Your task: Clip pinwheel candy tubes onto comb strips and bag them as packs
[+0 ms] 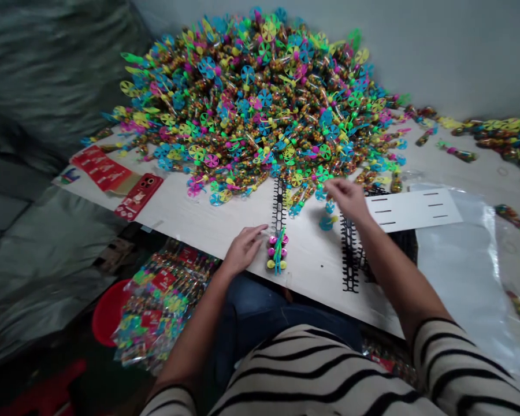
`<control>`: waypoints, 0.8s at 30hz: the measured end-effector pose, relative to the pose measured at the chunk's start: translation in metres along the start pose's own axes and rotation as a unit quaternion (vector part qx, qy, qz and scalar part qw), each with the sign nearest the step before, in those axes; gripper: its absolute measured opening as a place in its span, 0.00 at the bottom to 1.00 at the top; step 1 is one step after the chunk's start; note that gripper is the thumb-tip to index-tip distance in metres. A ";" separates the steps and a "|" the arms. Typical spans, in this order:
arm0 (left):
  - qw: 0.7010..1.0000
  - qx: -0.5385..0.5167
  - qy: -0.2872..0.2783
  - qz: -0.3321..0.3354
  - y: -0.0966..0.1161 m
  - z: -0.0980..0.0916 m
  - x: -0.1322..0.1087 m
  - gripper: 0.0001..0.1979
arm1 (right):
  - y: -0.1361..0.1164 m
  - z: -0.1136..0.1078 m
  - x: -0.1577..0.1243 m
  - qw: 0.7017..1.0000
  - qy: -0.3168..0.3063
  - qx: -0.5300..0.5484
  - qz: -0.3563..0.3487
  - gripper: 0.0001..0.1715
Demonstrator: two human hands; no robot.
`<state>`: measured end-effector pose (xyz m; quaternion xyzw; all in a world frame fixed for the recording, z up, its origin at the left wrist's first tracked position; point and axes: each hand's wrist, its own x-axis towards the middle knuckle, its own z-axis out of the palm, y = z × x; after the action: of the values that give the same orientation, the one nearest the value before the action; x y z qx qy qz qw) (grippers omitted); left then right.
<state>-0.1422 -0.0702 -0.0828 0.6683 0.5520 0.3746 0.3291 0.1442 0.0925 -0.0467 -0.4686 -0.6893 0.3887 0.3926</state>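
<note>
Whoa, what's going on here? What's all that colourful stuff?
A person sits at a long white board table piled with a huge heap of clear tubes of tiny coloured balls with bright plastic pinwheels. The person's left hand rests beside a small bundle with pink and yellow balls, just below a black plastic comb-like strip. The right hand is at the heap's front edge, near a white slotted card.
</note>
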 end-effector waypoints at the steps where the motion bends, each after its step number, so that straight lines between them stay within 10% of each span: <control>1: 1.000 0.008 0.020 -0.011 -0.003 -0.006 0.004 0.19 | 0.006 -0.012 0.025 0.997 0.066 -0.033 0.003 0.17; 5: 0.991 0.035 0.117 -0.053 -0.014 -0.020 0.030 0.16 | 0.025 -0.027 0.110 0.968 0.166 -0.189 0.007 0.17; 11: 0.986 0.093 0.134 -0.034 -0.032 -0.023 0.081 0.15 | 0.026 0.003 0.148 0.934 0.079 -0.346 0.040 0.15; 19: 0.949 0.221 0.221 0.041 -0.044 -0.045 0.181 0.17 | 0.010 -0.033 0.110 0.957 0.164 -0.239 -0.012 0.18; 24: 0.959 0.239 0.143 0.052 -0.037 -0.052 0.245 0.09 | -0.013 -0.015 0.038 0.997 0.010 -0.078 -0.004 0.16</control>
<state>-0.1780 0.1790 -0.0549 0.6946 0.6313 0.3400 0.0580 0.1434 0.1282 -0.0223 -0.4986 -0.7157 0.3276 0.3633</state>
